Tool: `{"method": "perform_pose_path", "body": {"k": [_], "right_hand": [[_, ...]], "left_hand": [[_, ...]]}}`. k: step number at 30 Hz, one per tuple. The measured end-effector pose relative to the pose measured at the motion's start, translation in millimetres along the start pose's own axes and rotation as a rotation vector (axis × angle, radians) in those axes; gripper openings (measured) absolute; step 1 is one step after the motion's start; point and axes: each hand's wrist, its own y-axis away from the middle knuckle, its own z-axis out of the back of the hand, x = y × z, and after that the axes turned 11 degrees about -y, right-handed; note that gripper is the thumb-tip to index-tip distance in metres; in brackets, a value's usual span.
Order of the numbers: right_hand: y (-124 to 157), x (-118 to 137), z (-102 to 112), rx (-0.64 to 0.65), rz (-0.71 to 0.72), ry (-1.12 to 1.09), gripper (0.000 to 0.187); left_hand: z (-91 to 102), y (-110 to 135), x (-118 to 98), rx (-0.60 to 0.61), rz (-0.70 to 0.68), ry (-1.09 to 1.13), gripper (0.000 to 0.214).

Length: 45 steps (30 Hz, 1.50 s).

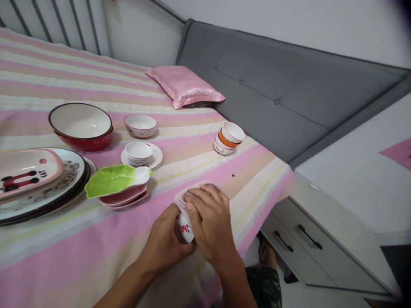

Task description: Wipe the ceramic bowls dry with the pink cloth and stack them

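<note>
Low over the bed's near side, my left hand (164, 239) is closed around the side of a white bowl (185, 229) with a red blossom print. A pale pinkish cloth (181, 198) lies bunched over the bowl's top. My right hand (210, 218) presses that cloth onto the bowl, its fingers bent over the rim. Most of the bowl is hidden by the hands and the cloth. Left of my hands, a green leaf-shaped dish (111, 180) rests on pink dishes (125, 196). Farther off stands a stack of bowls (229, 139), one of them orange.
Small white bowls (138, 151) sit on white plates (157, 157), near a single bowl (141, 126) and large red enamel bowls (86, 143). Big plates (75, 167) are piled at left. Beyond are a pink pillow (186, 85) and grey headboard (257, 77); a nightstand (321, 244) stands at right.
</note>
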Motion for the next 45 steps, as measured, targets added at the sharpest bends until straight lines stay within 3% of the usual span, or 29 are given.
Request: {"method": "perform_pose_path", "body": {"k": [2,4,7,10,14,19,22,26,30,34,38,45], "right_hand": [[-2,-9,5,-0.022,-0.022,-0.086,0.031],[-4,-20,8,-0.04,-0.074,-0.225,0.033],[-3,-41,10,-0.068,-0.208,-0.47,0.035],[3,-58,12,-0.081,-0.331,-0.737,0.037],[17,-67,24,0.043,-0.374,-0.988,0.046],[28,-61,45,0.217,-0.266,-0.868,0.061],[27,-44,51,0.317,-0.143,-0.631,0.072],[23,-20,47,0.358,-0.01,-0.242,0.08],[19,-11,35,0.309,0.056,-0.083,0.074],[13,-15,25,0.187,0.127,-0.06,0.063],[5,-21,22,0.157,0.135,-0.065,0.052],[-5,-49,16,0.149,0.003,-0.422,0.048]], "left_hand": [[0.1,0,2,0.021,0.002,-0.033,0.049],[-0.5,0,5,0.01,-0.026,-0.044,0.063],[-1.2,0,9,0.001,-0.096,-0.051,0.084],[-0.4,-1,10,0.028,-0.134,-0.048,0.087],[2.1,-2,9,0.047,-0.145,0.032,0.086],[1.9,-2,10,0.036,-0.076,0.222,0.083],[1.1,-1,10,0.046,0.018,0.31,0.087],[1.6,-2,7,0.059,0.02,0.326,0.088],[1.4,-2,3,0.07,0.028,0.36,0.075],[-0.6,-2,5,0.039,0.028,0.331,0.068],[-0.4,-1,10,0.035,-0.022,0.236,0.067],[3.0,-2,14,0.085,0.077,0.219,0.078]]}}
